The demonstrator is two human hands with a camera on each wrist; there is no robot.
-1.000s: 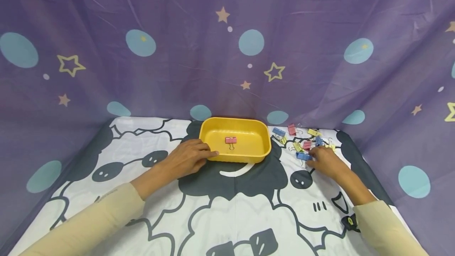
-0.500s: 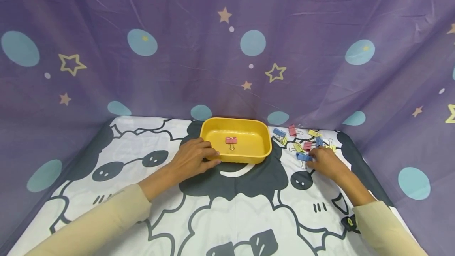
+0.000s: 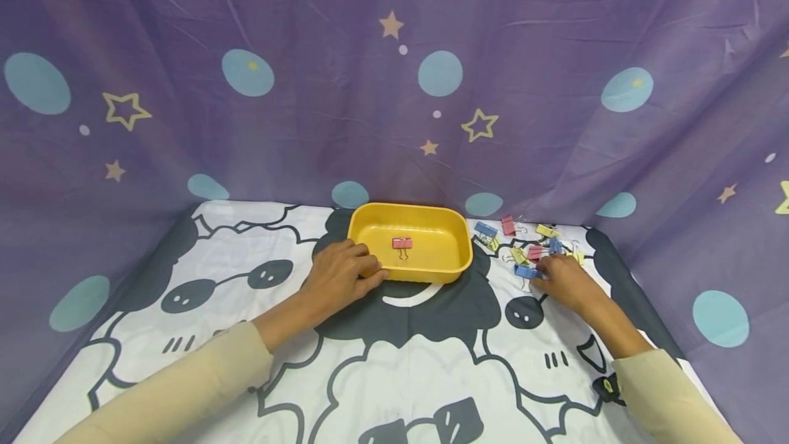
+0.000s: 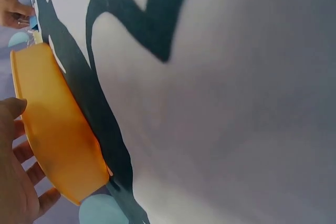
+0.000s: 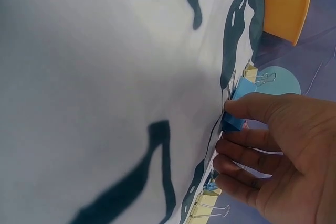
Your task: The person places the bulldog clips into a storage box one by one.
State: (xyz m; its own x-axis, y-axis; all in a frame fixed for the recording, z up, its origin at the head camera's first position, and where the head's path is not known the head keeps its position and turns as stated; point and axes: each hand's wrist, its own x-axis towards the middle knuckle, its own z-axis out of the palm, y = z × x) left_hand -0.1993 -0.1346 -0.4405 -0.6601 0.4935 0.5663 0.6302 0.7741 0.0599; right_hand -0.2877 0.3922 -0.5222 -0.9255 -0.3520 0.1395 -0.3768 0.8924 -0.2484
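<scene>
My left hand [image 3: 345,273] is at the near left corner of a yellow tray [image 3: 434,275]. In the left wrist view its thumb lies on the rim of the tray [image 4: 63,124], with the fingers bent along the rim's edge. One pink binder clip [image 3: 402,243] lies inside the tray. Right of the tray, my right hand [image 3: 570,283] reaches into a loose group of binder clips. The right wrist view shows thumb and index finger pinching a blue binder clip [image 5: 243,88] close over the cloth; the other fingers are curled below it.
Around the right hand lie several more clips: a blue one [image 3: 485,229], a pink one [image 3: 508,225], a yellow one [image 3: 546,230] and others partly covered by the hand. A patterned white cloth [image 3: 425,375] covers the table. Behind it hangs a purple curtain [image 3: 308,122].
The left hand has shifted slightly right, its thumb sliding along the tray's near rim. The right hand stays almost still at the blue clip.
</scene>
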